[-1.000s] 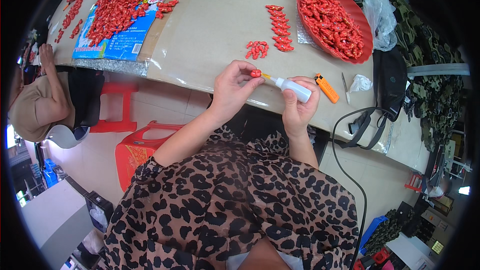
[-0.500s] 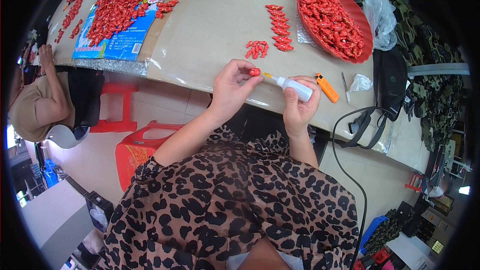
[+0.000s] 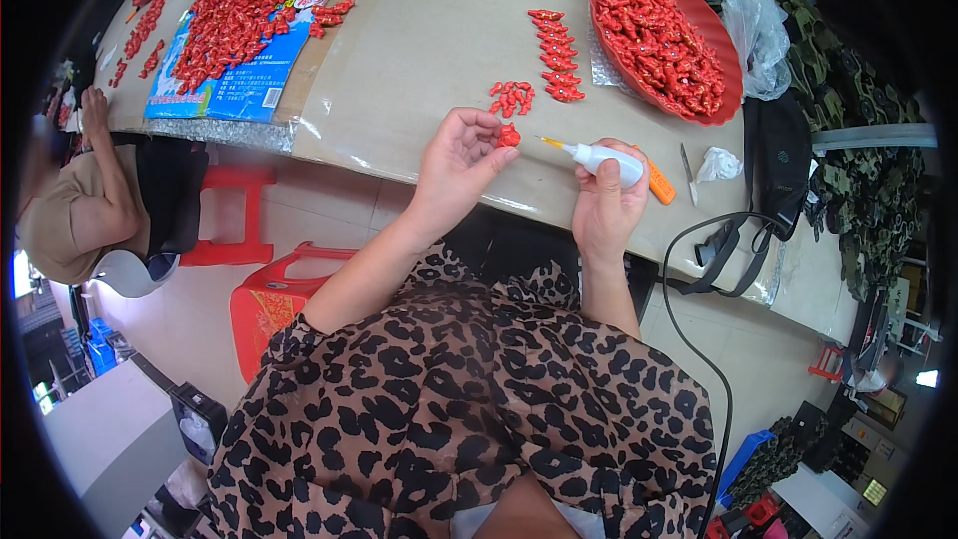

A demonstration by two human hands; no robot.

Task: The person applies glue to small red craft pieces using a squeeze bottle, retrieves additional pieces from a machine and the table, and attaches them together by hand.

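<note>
Between the thumb and fingers of my left hand (image 3: 461,162) is a small glossy red figurine (image 3: 509,136). My right hand (image 3: 611,208) is wrapped round a white squeeze bottle (image 3: 607,162) with a thin yellowish nozzle, which points left at the figurine with a gap between them. Just beyond my left hand lies a cluster of small red pieces (image 3: 513,97). A column of red figurines (image 3: 558,55) runs along the table farther off. Partly behind my right hand is an orange lighter or cutter-like tool (image 3: 660,184); its kind is unclear.
A red scalloped bowl (image 3: 733,68) full of red figurines stands at the right. More cover a blue printed sheet (image 3: 232,85) at the left. A slim blade-like tool (image 3: 689,172), crumpled tissue (image 3: 718,165) and black strapped bag (image 3: 778,165) lie right. Another person (image 3: 92,200) sits left, near red stools (image 3: 264,304).
My right hand has drawn the bottle to the right, so its nozzle is now apart from the red figurine. The figurine has turned slightly in my left fingers.
</note>
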